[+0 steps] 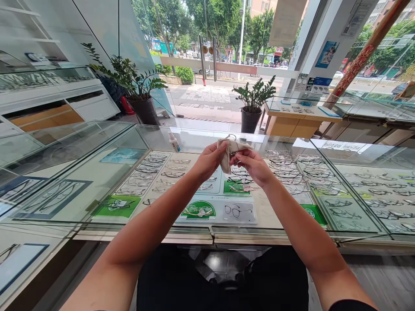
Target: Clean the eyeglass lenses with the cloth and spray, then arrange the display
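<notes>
Above the glass counter, my left hand pinches a pale cloth that is folded over part of a pair of glasses. My right hand is closed on the same glasses from the right, fingertips against the thin frame. Cloth and fingers hide most of the glasses; a thin rim shows above the cloth. Behind and to the left of my hands, a small white spray bottle stands upright on the counter top.
Under the glass counter top lie rows of eyeglasses. A tray with another pair sits near the front. Potted plants stand beyond the counter by the window. A side table is at the right.
</notes>
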